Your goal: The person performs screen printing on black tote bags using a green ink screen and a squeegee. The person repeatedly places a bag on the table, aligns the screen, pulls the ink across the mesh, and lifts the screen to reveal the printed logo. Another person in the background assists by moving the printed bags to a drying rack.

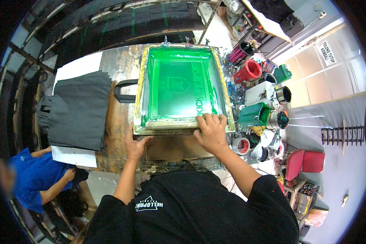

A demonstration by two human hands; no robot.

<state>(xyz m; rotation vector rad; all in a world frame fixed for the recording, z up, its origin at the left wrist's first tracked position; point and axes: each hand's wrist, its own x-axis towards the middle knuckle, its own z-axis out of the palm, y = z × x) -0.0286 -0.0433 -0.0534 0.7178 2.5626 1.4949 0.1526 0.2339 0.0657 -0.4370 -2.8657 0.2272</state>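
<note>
A screen printing frame (pixel 139 81) with pale wooden edges lies in front of me on the worktable. Its mesh (pixel 171 105) is coated with green ink, thickest along the sides, and a shield design and lettering show in it. At the near left corner my left hand (pixel 135 145) holds the frame, fingers along the side and thumb at the near edge. My right hand (pixel 211 133) grips the near edge right of centre, fingers curled over the top. From under the frame's left side sticks out the dark handle (pixel 125 92) of a bag, the rest hidden.
Dark cloth bags (pixel 79 112) lie stacked on the table's left over white sheets (pixel 75 156). Clamps (pixel 187 40) stand at the frame's far edge. To the right crowd a red container (pixel 248 71), a green container (pixel 254 115) and a tape roll (pixel 240 145). A person in blue (pixel 44 175) is at the left.
</note>
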